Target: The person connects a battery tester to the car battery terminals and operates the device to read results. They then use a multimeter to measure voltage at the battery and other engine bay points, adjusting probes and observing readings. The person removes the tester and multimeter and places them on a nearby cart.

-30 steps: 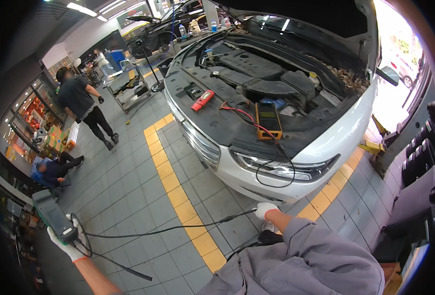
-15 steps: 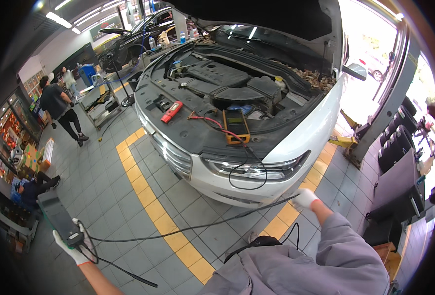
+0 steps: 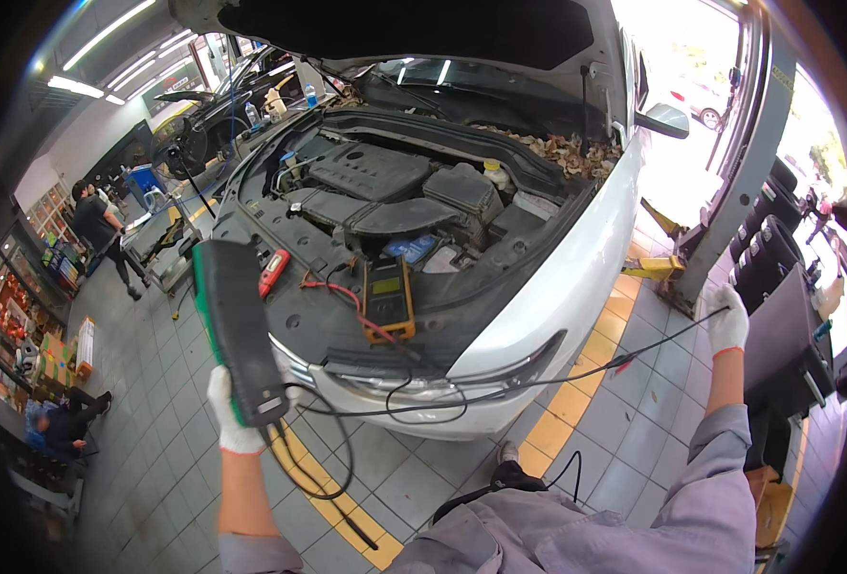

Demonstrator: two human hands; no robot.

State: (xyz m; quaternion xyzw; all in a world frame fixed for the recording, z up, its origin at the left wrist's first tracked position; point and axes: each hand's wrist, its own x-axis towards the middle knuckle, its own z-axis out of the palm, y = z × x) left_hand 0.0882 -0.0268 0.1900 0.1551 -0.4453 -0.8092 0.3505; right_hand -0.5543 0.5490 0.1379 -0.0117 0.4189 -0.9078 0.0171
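In a white glove, my left hand (image 3: 230, 421) is closed round the lower end of a black-and-green handheld tester (image 3: 242, 330), held up left of the car's front. Black leads come out of the tester's bottom; one hangs toward the floor with a loose end. Another black cable (image 3: 500, 394) stretches past the headlight to my right hand (image 3: 729, 323), gloved too and raised at the right, fingers closed on it. A yellow-and-black meter (image 3: 388, 300) with a red lead rests on the front trim. Left of it lies a red hand-held tool (image 3: 272, 273), partly beside the tester.
The white car (image 3: 576, 287) stands with its hood (image 3: 423, 29) raised over the engine. At the right are a lift post (image 3: 734, 191), its yellow arm (image 3: 655, 266) and stacked tires (image 3: 772, 258). One person (image 3: 93, 225) stands at far left; another (image 3: 65, 426) sits low.
My left hand has raised the tester and brought it rightward, nearer the car. My right hand has moved right and up, drawing the cable along. The view has shifted.
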